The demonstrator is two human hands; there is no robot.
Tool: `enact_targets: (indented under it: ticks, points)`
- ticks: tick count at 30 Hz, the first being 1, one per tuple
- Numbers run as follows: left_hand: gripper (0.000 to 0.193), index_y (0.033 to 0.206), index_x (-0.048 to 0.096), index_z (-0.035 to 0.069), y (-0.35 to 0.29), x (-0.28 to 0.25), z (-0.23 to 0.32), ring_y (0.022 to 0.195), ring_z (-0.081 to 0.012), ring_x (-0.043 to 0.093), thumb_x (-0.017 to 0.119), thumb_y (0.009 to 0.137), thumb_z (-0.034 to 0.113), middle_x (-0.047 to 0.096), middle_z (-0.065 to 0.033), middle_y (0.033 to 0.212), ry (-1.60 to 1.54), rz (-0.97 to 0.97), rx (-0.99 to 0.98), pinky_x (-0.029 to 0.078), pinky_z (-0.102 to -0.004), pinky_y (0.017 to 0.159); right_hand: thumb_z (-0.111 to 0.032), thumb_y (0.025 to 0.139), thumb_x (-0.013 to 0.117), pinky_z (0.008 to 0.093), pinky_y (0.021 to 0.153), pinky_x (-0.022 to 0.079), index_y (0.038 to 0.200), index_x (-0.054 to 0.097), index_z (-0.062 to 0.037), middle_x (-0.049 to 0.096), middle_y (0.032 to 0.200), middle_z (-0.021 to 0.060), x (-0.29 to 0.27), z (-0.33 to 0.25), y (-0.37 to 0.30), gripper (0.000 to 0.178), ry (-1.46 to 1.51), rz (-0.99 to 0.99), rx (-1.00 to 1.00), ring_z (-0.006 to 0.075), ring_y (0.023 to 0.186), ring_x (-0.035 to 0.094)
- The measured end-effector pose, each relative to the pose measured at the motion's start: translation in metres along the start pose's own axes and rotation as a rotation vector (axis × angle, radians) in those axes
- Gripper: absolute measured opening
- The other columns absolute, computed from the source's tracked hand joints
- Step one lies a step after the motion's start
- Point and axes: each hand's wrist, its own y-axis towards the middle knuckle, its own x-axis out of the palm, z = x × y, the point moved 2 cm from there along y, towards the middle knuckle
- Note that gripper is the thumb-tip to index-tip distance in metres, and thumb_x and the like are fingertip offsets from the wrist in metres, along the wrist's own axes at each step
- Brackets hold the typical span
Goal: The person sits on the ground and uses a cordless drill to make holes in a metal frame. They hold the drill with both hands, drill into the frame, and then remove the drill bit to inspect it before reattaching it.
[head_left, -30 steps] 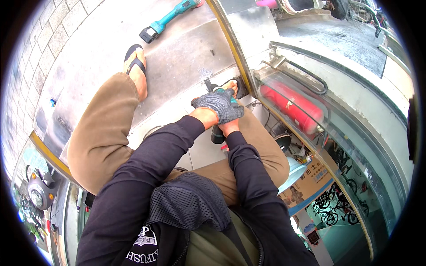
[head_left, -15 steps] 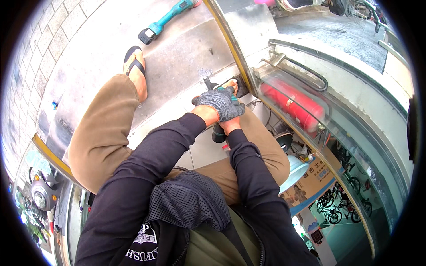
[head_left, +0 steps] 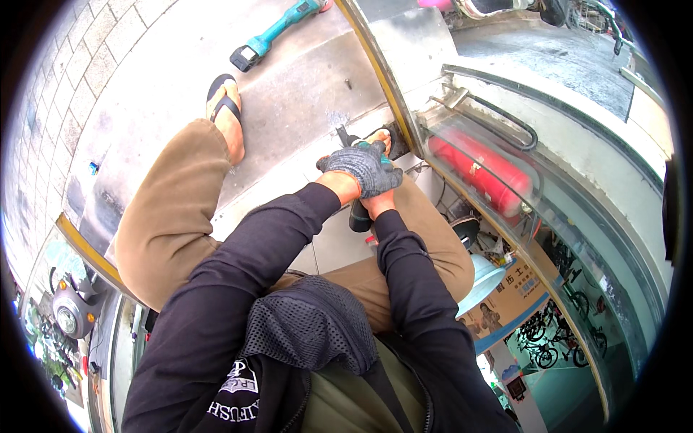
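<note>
Since the earlier frame only my view has slid slightly, carrying the whole scene rightward; my hands have kept their place together. My left grip (head_left: 363, 172), in a grey knit glove, is clamped over one power tool (head_left: 359, 217); my right grip (head_left: 377, 205) is mostly hidden under it, so I cannot tell how its fingers stand. The tool is dark, with teal showing between my fingers, a black cylindrical end pointing back toward me and a black part jutting out ahead. Just beyond my grip is one foot (head_left: 380, 137); the other foot (head_left: 228, 119) lies ahead and to its left. Farther out that way rests one teal tool (head_left: 279, 27). To the right is one red cylinder (head_left: 482, 173).
</note>
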Motion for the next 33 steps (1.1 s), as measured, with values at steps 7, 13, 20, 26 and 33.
enact_targets:
  ticks: [7,13,20,26,33]
  points:
    - [0.075,0.144,0.064,0.007,0.0,0.0,0.0,0.119,-0.0424,0.073,0.068,0.087,0.055,0.072,-0.0274,0.134,-0.011,0.024,0.007,0.057,-0.0463,0.105,-0.026,0.097,0.077,0.0437,0.111,0.05,0.14,0.062,-0.0051,0.07,0.135,0.0166,-0.002,-0.004,0.001,0.051,0.053,-0.02,0.031,0.0314,0.13,0.065]
    - [0.072,0.139,0.068,0.006,0.0,-0.004,0.001,0.116,-0.0425,0.074,0.069,0.086,0.055,0.073,-0.0279,0.131,-0.022,0.057,0.02,0.057,-0.0463,0.104,-0.025,0.099,0.076,0.0426,0.111,0.051,0.143,0.06,-0.0052,0.07,0.135,0.0154,-0.001,-0.006,0.002,0.051,0.129,-0.051,0.084,0.0294,0.13,0.065]
    - [0.076,0.144,0.065,0.007,0.001,-0.004,0.001,0.117,-0.0428,0.073,0.068,0.086,0.056,0.073,-0.0276,0.132,-0.031,0.057,0.05,0.057,-0.0467,0.104,-0.025,0.098,0.076,0.0432,0.11,0.051,0.141,0.061,-0.0052,0.07,0.135,0.0159,0.002,0.0,0.004,0.05,0.087,-0.037,0.066,0.0314,0.13,0.066]
    - [0.087,0.159,0.052,0.011,0.008,0.005,-0.002,0.12,-0.044,0.072,0.066,0.087,0.057,0.071,-0.0283,0.136,-0.021,0.08,0.027,0.057,-0.047,0.105,-0.025,0.097,0.077,0.044,0.108,0.052,0.137,0.064,-0.0051,0.071,0.134,0.0172,0.004,0.007,0.005,0.047,0.121,-0.024,0.078,0.0324,0.128,0.067]
    - [0.09,0.16,0.051,0.008,0.01,0.002,-0.002,0.122,-0.044,0.072,0.066,0.086,0.058,0.07,-0.0291,0.137,0.022,0.015,0.01,0.056,-0.0477,0.107,-0.025,0.095,0.079,0.0441,0.105,0.054,0.137,0.065,-0.0056,0.074,0.128,0.0165,-0.002,0.0,0.001,0.048,0.049,-0.006,0.047,0.033,0.124,0.069]
